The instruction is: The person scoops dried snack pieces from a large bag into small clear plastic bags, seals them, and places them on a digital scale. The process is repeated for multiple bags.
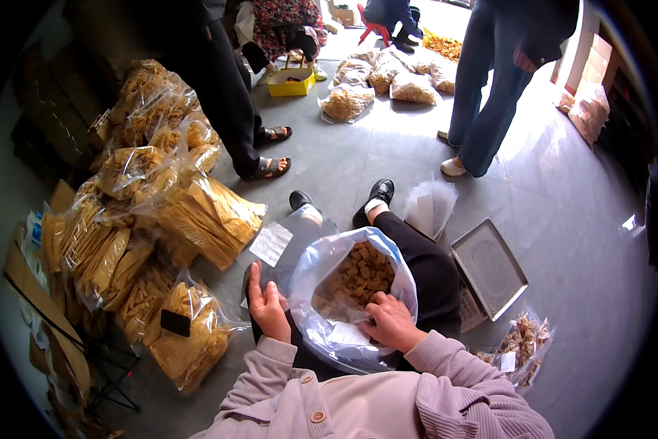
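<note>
A mauve ribbed cardigan (pixel 453 399) sits closest in the head view. Beyond both hands spreads a grey tiled floor (pixel 563 212); clear bags of tan dried strips (pixel 212 212) are heaped left of the left hand (pixel 270 311). Between the hands, a translucent white plastic bag (pixel 305 289) of brown cubes (pixel 365 271) gapes upward, its long axis running away from the wearer. The right hand (pixel 393 322) dips inside, fingertips hidden; the left's thumb stands slightly apart from its fingers. Whether either grips anything, I can't tell.
</note>
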Tool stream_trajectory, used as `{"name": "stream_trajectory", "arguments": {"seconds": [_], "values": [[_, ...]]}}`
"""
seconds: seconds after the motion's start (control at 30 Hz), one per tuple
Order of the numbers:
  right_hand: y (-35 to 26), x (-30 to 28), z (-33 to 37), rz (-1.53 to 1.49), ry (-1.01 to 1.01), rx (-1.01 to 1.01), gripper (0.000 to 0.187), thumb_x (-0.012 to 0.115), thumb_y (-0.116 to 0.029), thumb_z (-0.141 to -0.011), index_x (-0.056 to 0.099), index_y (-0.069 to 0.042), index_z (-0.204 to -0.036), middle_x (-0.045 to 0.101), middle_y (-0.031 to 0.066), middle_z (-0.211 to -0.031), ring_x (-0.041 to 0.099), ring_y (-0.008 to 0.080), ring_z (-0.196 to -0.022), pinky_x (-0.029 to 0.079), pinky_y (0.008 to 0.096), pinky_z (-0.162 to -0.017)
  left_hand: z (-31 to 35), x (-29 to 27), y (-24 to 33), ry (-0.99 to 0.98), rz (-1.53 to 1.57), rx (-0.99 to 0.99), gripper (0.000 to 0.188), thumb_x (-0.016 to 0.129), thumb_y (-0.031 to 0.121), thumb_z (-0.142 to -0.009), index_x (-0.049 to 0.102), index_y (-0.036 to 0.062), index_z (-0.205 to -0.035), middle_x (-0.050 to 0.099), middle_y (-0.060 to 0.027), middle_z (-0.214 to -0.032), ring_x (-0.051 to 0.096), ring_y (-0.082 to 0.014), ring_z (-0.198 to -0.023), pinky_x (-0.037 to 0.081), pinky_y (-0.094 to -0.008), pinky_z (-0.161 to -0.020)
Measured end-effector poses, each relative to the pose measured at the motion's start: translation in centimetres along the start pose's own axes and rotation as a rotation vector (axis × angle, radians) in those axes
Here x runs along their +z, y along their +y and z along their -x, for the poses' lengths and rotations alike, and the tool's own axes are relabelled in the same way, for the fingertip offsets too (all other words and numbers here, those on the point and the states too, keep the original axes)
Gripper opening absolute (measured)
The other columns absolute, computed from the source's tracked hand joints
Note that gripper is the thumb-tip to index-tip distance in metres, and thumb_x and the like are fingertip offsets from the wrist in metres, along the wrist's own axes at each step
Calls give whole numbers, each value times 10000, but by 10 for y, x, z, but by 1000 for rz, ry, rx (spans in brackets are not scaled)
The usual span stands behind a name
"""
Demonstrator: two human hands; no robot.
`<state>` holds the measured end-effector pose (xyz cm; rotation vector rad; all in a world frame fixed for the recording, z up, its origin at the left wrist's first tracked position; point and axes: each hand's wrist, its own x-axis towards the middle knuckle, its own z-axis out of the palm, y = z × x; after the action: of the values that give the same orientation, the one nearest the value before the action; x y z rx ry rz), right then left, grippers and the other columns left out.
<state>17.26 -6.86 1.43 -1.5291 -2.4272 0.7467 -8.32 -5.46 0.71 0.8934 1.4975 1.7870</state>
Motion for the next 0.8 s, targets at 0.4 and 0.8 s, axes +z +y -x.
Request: {"name": "stream_trajectory", "arguments": {"seconds": [0.4, 0.8], "values": [[-6, -55, -2, -1531, 86, 177, 235, 584, -268, -1028, 665, -47, -1030, 629, -6, -829, 621, 98, -680, 530, 251, -638, 15, 8, 7, -97, -98, 16, 399, 487, -18, -1002, 562, 51, -1388, 572, -35, -1423, 554, -64, -891, 453, -207, -748], [-5, -55, -3, -1602, 249, 151, 293, 556, -280, -1049, 675, -15, -1086, 700, 61, -873, 647, 101, -660, 508, 219, -610, 39, 36, 42, -615, 187, -444, 828, 327, 659, -1011, 392, -8, -1498, 507, -148, -1474, 508, -257, -1333, 394, -403, -1106]]}}
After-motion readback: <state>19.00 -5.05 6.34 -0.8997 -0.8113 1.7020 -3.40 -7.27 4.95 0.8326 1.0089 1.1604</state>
